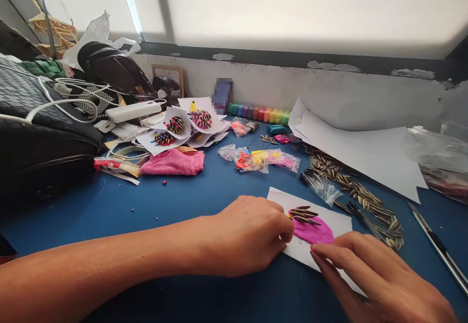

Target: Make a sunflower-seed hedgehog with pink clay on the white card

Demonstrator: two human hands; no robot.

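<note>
So pink clay lies between both grips

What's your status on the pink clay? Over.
Left hand at seeded end, grip hidden; right hand by bare end. Pink clay on white paper, seeds on top. Left hand partly blocks view.

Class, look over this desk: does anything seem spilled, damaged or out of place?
Yes. Striped seeds lie loose in a straggling trail along the blue table rather than gathered up. A small red bit sits stray near the pink cloth. The dark ledge behind has pale, ragged patches, perhaps flaked paint, breaking its even colour.
</note>
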